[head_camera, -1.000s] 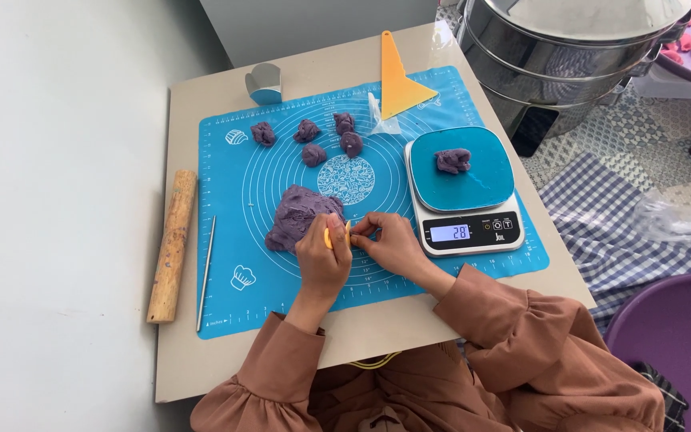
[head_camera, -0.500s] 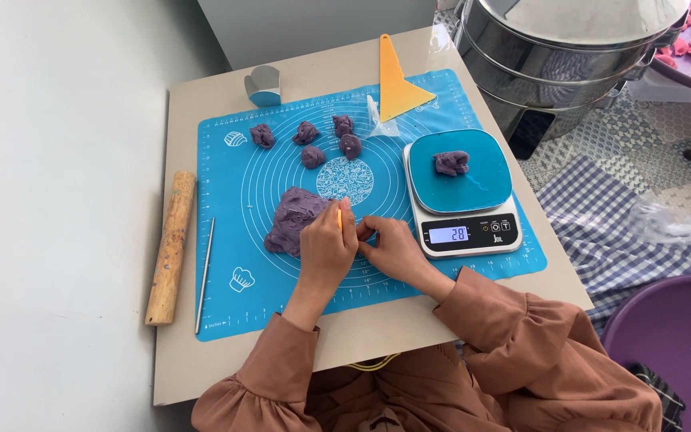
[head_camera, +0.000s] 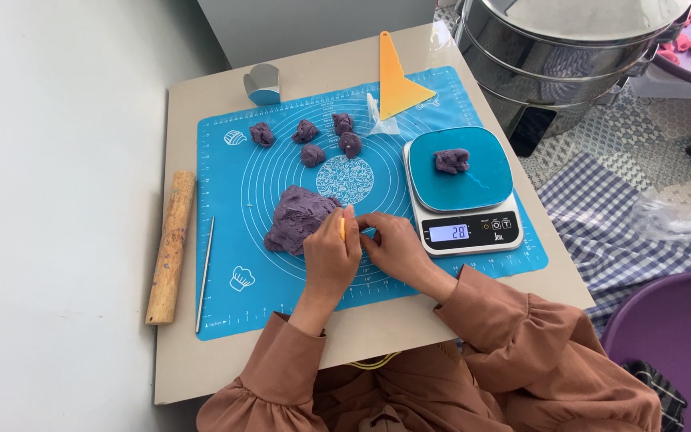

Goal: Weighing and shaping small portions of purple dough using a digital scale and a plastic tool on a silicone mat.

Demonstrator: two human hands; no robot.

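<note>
The large lump of purple dough [head_camera: 297, 220] lies on the blue silicone baking mat [head_camera: 225, 264]. The left hand [head_camera: 331, 254], gripping a small yellow cutter [head_camera: 342, 230], has shifted slightly against its edge; the right hand [head_camera: 392, 244] pinches something hidden. A small purple dough piece [head_camera: 451, 160] sits on the white digital scale [head_camera: 493, 240]; a yellow plastic scraper [head_camera: 396, 80] lies beyond.

Both forearms, in loose brown sleeves gathered at the wrists, are reaching forward and angling inward. The left hand [head_camera: 331, 254] is standing on edge, fingers curled closed, thumb side up. The right hand [head_camera: 393, 244] is lying just beside it, fingertips pointing left and apparently pinching, though that grip is partly hidden.
</note>
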